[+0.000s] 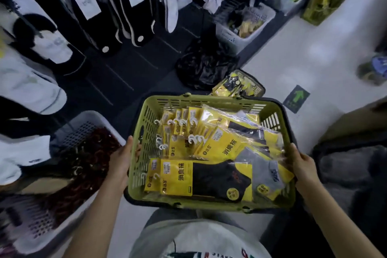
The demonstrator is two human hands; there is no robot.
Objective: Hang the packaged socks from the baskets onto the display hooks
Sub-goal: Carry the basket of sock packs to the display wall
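Head view gives us the packaged socks (207, 153) heaped in a green basket (209, 98), held off the floor below the hanging display socks (125, 6). A grey basket (92, 115) stands to the left and a black bag (205, 65) lies beyond. Our left hand (122, 159) and right hand (302, 163) reach forward, fingers curled round the green basket's side walls.

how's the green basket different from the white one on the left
The green basket is gripped at both sides by the left hand and right hand; the white basket sits untouched. The green basket holds yellow sock packs; the white basket holds a dark reddish pile. Both have perforated walls.
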